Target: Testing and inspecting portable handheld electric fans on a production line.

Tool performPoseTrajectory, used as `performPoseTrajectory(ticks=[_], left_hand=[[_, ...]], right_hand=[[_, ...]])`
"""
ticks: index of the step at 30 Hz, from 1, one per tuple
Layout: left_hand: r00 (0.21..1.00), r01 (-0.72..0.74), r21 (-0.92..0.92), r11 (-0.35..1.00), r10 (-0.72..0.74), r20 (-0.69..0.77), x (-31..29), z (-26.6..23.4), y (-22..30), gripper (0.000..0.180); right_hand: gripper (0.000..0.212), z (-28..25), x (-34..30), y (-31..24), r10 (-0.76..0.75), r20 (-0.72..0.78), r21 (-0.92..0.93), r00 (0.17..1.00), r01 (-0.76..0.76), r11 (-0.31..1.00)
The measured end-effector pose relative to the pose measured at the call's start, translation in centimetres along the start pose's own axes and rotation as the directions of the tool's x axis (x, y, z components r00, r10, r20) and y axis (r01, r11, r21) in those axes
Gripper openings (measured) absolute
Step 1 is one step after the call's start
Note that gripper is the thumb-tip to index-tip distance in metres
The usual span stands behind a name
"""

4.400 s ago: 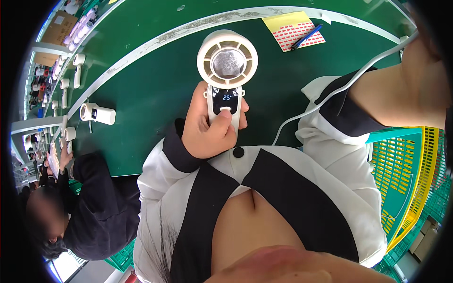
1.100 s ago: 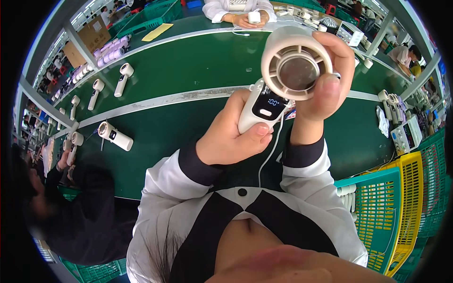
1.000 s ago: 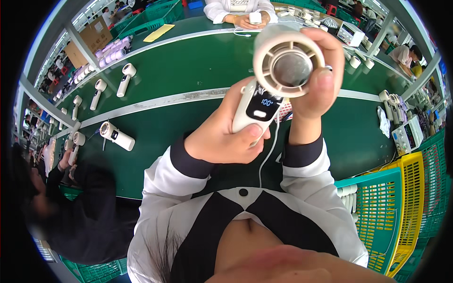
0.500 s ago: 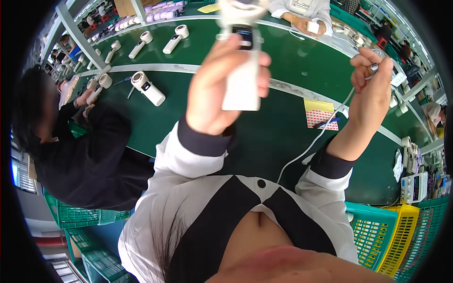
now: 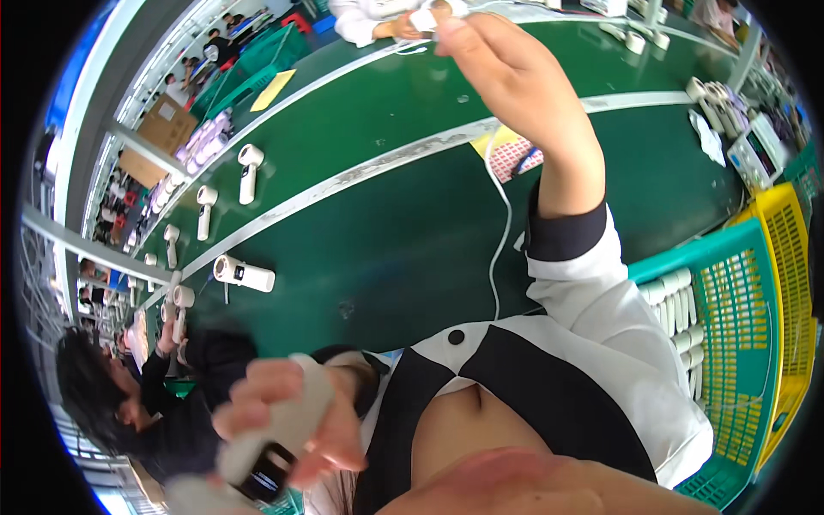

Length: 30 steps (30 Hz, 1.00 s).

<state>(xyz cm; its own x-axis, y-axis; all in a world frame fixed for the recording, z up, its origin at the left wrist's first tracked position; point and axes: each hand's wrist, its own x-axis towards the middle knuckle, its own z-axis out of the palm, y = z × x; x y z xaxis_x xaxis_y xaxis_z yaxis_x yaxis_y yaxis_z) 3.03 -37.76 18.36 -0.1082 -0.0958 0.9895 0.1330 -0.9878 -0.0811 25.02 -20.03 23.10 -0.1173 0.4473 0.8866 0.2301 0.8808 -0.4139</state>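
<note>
My left hand (image 5: 292, 421), at the lower left, is closed around a white handheld fan (image 5: 287, 425) with a small dark screen on its handle. The fan is tilted and blurred, its head towards the lower left edge. My right hand (image 5: 502, 64) is raised over the far side of the bench, thumb and fingers pinched together. A white cable (image 5: 506, 215) runs up from the near bench edge and passes behind my right forearm. Its end at my fingertips is hidden. Another white fan (image 5: 245, 273) lies on the green bench (image 5: 386, 232), left of centre.
A co-worker in dark clothes (image 5: 129, 403) sits at the left, holding a fan. Across the bench another person's hands (image 5: 412, 26) hold a small white object. On the right, a green crate (image 5: 730, 292) contains several white fans beside a yellow crate (image 5: 785, 232). Printed stickers (image 5: 515, 159) lie mid-bench.
My left hand has carried the fan from above the bench down to the lower left. My right hand, with the cable, is now farther over the bench. The whole view has turned.
</note>
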Motion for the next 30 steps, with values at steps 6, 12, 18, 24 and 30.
performPoseTrajectory(ticks=[6,12,18,24,30], left_hand=[[0.972,-0.036,-0.105,0.994,0.01,-0.233,1.2,0.1,0.8,0.038],[0.846,0.077,-0.56,0.825,-0.351,-0.401,0.8,-0.4,0.4,0.036],[0.891,0.171,-0.4,0.901,-0.314,-0.327,0.6,0.3,-0.3,0.052],[0.979,0.136,-0.311,0.94,-0.176,-0.102,0.9,2.3,-1.0,0.062],[0.284,0.747,-0.663,-0.049,-0.878,0.385,5.1,1.2,-7.6,0.04]], right_hand=[[0.021,-0.8,-0.3,-0.7,0.047,0.126,-0.023,0.991,-0.044,0.999],[0.021,-0.6,-0.5,-1.8,0.094,0.209,0.076,0.973,-0.112,0.991],[0.021,0.2,-0.9,-1.7,-0.056,0.26,0.077,0.964,0.037,0.996],[0.015,1.5,-1.3,-1.5,-0.032,0.181,0.046,0.983,0.024,0.999],[0.017,2.6,-1.2,-2.3,0.138,0.261,0.297,0.955,-0.215,0.93]])
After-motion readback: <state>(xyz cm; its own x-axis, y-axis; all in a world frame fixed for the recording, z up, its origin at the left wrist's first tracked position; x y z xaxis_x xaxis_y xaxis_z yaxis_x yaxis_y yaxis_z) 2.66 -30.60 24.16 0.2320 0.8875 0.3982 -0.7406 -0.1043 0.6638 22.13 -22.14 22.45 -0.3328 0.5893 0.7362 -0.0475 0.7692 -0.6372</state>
